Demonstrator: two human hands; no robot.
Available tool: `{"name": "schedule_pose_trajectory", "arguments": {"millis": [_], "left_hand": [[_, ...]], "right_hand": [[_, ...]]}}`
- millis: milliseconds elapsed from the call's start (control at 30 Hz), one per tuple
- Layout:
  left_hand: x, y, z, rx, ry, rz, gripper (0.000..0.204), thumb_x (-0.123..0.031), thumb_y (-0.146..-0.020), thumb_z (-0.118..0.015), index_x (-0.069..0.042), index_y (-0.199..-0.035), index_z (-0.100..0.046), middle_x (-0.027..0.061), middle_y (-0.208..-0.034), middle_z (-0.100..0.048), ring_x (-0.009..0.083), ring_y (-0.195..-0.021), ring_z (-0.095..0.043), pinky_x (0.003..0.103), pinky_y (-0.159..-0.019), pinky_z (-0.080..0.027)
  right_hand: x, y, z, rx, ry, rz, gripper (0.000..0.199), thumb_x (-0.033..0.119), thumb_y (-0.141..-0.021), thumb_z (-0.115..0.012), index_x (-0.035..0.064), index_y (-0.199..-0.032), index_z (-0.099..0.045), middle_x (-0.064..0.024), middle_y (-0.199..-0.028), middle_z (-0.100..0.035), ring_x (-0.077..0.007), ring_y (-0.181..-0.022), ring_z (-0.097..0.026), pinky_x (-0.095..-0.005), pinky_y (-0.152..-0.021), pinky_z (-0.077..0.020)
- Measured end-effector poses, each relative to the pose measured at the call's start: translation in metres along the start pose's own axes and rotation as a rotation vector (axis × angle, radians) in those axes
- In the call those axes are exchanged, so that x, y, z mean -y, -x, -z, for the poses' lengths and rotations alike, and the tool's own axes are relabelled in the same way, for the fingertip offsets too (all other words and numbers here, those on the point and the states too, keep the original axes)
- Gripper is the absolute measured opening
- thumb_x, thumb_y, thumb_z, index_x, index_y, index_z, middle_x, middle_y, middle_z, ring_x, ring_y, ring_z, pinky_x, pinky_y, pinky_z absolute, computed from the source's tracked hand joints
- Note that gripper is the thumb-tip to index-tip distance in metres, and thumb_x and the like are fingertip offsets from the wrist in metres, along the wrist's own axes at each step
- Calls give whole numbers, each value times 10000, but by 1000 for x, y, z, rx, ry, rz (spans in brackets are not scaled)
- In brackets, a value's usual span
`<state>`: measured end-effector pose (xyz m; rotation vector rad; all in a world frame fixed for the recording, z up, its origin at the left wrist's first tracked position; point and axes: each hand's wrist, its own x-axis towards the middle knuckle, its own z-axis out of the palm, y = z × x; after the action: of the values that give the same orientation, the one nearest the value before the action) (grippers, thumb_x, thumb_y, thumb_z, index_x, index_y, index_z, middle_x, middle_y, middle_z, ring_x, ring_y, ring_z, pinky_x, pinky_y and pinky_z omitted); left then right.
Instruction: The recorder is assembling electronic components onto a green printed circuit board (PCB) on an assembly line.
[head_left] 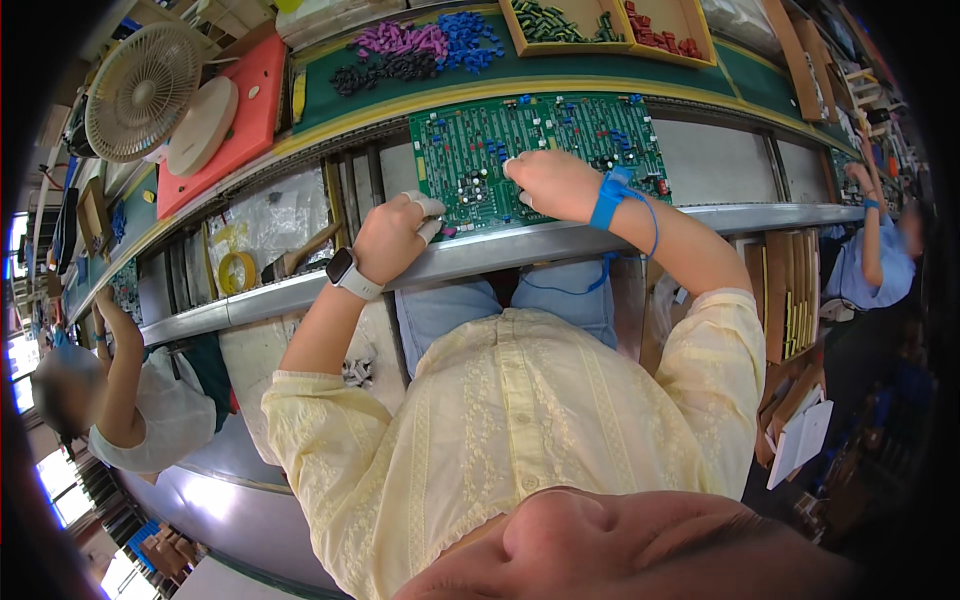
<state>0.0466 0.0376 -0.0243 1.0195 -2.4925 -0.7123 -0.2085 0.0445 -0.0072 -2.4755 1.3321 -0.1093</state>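
A large green circuit board [530, 130] dotted with small components lies on the rail in front of me. My left hand [393, 238] is at its lower left corner, fingers curled, with white finger cots on the tips. A small purple part [448, 232] shows beside those fingertips; whether they touch it I cannot tell. My right hand [562, 186] is bent over the middle of the board, its cot-covered fingers closed and pointing down at the components. Anything pinched there is hidden. A blue corded strap circles my right wrist, a watch my left.
Piles of pink-purple parts [402, 38], blue parts [470, 42] and black parts [385, 74] lie beyond the board. A divided cardboard box [622, 50] holds green and red parts. A fan [143, 92] and yellow tape roll [237, 272] are left. Co-workers sit on both sides.
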Motion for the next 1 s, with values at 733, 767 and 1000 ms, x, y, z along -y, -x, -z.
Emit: {"name": "schedule_pose_trajectory", "arguments": {"millis": [733,767,1000], "left_hand": [[-16,-7,3,57,18,104,153,-66,-739,-631,-39,-889,-645,113,-850,-622,281,-765,-601,348,-672,-500],[-15,-6,2,44,39,113,151,-60,-734,-634,-38,-884,-646,112,-839,-621,280,-759,-600,345,-667,-500],[-11,-6,2,43,46,76,198,3,-715,-657,-14,-911,-640,104,-867,-618,220,-702,-618,279,-623,-513]], "right_hand": [[58,33,-83,-584,-282,277,160,147,-723,-608,74,-865,-598,-51,-805,-552,-188,-701,-583,-301,-605,-478],[57,32,-84,-588,-286,272,160,147,-723,-608,74,-865,-598,-51,-805,-552,-188,-701,-583,-301,-605,-478],[55,31,-83,-592,-304,279,171,161,-725,-619,78,-874,-605,-43,-817,-549,-183,-717,-586,-297,-602,-483]]}}
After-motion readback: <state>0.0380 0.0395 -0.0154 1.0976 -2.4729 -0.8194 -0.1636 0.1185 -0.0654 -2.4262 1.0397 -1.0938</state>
